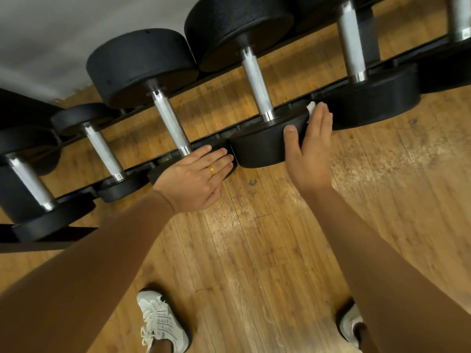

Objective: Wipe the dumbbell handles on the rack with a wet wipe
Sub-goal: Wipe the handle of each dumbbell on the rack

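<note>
At frame centre my left hand (196,177) lies flat, fingers straight, on a black dumbbell head (156,175). My right hand (309,149), fingers straight, presses the white wet wipe (311,107) against the neighbouring head (260,146). Steel handles (256,80) cross the rack (140,169) above the worn wood floor (254,238); a grey wall (51,34) fills the upper left.

Left arm (102,245) reaching in from 8 o'clock, right arm (382,250) from 5 o'clock, left hand (196,179) flat, palm down, fingers straight toward 2 o'clock, right hand (308,154) on edge, fingers straight toward 12 o'clock, thumb spread apart
</note>
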The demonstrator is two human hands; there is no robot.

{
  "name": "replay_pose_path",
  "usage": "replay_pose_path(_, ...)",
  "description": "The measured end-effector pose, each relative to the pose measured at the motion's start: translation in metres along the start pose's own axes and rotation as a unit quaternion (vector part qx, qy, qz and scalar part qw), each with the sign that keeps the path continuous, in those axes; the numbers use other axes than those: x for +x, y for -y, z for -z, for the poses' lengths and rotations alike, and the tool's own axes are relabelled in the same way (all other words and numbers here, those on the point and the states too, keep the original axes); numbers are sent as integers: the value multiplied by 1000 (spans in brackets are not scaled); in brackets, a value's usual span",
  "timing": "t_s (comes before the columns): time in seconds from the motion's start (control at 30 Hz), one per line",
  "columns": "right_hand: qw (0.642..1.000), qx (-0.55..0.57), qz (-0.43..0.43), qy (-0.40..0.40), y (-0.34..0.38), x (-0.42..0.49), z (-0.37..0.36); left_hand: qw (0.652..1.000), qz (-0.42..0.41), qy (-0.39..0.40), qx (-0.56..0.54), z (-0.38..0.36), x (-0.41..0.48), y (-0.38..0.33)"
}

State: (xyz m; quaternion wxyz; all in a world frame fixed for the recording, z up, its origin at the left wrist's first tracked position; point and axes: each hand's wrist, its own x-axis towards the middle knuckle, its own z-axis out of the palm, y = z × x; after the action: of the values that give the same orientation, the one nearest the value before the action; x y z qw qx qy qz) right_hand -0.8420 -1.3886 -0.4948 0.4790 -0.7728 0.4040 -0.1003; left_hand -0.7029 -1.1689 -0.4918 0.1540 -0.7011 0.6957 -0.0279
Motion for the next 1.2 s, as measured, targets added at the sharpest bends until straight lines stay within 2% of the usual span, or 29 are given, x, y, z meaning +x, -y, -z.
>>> replay_pose_path(0.1,999,13,-19,-43,15,-14,-15,1000,0,11,-3,0,-2,0)
replay_pose_path(0.27,997,-46,29,-45,9,-33,-24,1000,-1,8,-7,2,-2,1)
replay_pose_path(0.43,996,-47,3,-79,21,-30,-35,1000,1,0,-10,1,-3,0)
replay_pose_path(0.6,981,-143,107,-72,4,-46,-40,1000,3,4,-15,2,-2,1)
replay_pose_path(0.77,959,-222,165,-56,-2,-37,-34,1000,-4,13,-18,1,-3,1)
replay_pose_path(0.97,864,-352,351,81,-31,-33,8,1000,13,7,-22,6,-2,3)
replay_pose_path(1.07,781,-432,430,137,-40,-16,32,1000,18,-17,-17,0,-16,2)
replay_pose_path(1.2,710,-495,479,149,-21,-5,26,997,46,-60,-9,-8,-23,-2)
